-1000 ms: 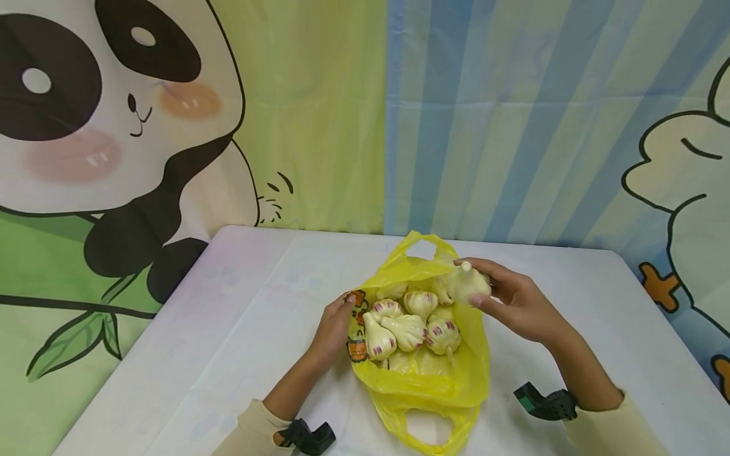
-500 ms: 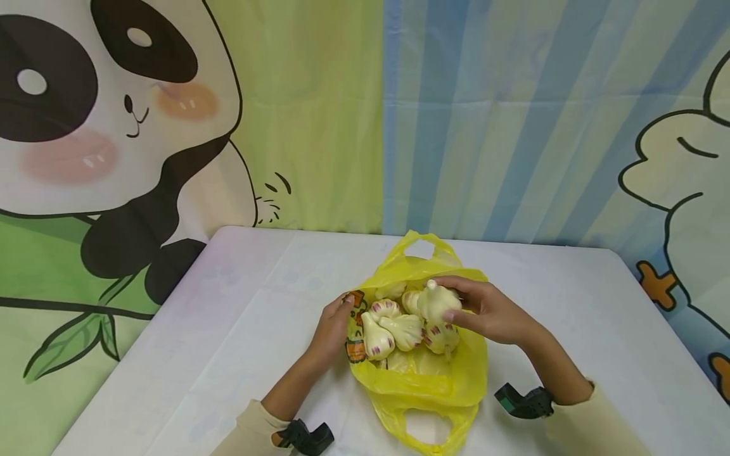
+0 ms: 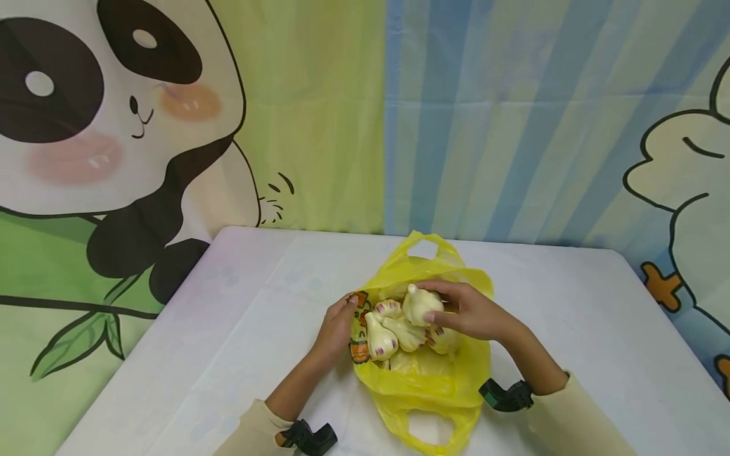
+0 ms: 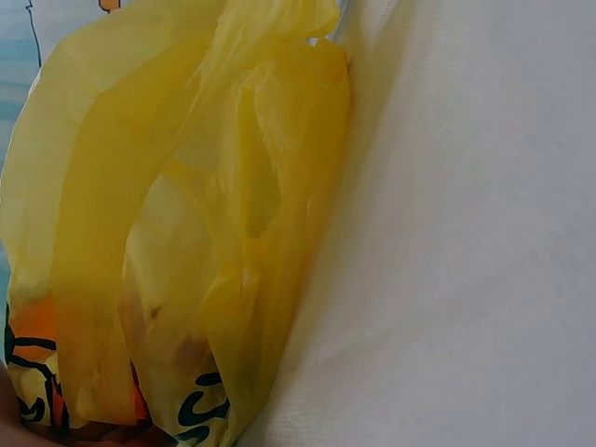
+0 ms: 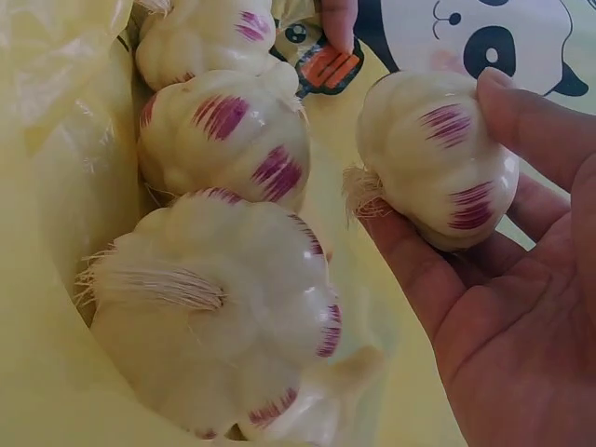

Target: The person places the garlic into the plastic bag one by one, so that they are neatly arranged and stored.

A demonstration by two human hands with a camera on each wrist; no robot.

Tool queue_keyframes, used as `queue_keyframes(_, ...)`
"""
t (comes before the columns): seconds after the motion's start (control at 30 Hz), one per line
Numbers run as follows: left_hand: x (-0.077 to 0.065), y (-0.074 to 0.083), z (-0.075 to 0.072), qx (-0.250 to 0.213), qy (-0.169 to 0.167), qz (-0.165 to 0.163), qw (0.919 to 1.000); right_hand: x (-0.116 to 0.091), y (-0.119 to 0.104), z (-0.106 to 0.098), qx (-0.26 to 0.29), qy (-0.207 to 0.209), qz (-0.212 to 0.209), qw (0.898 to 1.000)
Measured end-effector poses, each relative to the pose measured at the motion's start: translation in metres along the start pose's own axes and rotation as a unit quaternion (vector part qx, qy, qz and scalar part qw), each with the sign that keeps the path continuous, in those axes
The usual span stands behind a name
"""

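Observation:
A yellow plastic bag [image 3: 410, 383] lies with its mouth spread wide, holding several garlic bulbs [image 3: 381, 339] with purple streaks. My left hand [image 3: 332, 332] grips the bag's left rim, thumb over the printed edge; in the left wrist view the bag [image 4: 186, 205] fills the left side and the hand barely shows at the corner. Over the opening, my right hand [image 3: 470, 310] holds one garlic bulb [image 3: 421, 305] between thumb and fingers. The right wrist view shows that bulb [image 5: 438, 154] with its root tuft toward the other bulbs [image 5: 219, 307].
The bag rests on a white-covered table [image 3: 228, 304]. Behind the table hangs a backdrop with a panda [image 3: 125, 101] and a striped blue curtain pattern [image 3: 513, 114]. A dark wrist camera [image 3: 507, 396] sits on the right wrist, another [image 3: 308, 437] on the left.
My right hand has carried the garlic bulb leftward and a little down, from the bag's right rim to over the bulbs inside. The left hand stays on the bag's rim.

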State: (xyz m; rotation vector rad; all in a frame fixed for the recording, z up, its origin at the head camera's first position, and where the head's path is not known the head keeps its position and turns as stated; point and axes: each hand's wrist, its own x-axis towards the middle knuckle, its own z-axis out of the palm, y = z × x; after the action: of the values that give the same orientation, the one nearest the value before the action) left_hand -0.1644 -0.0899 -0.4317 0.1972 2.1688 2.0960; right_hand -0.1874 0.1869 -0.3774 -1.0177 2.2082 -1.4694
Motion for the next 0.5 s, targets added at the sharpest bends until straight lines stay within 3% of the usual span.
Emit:
queue_keyframes(0.27, -0.001, 0.003, 0.001, -0.01, 0.007, 0.002, 0.9999, 0.001, 0.01, 0.002, 0.0, -0.005, 0.046, 0.999)
queue_keyframes(0.5, -0.001, 0.004, 0.004, -0.009, 0.014, 0.001, 0.9999, -0.001, 0.013, 0.001, 0.006, 0.015, 0.052, 0.999)
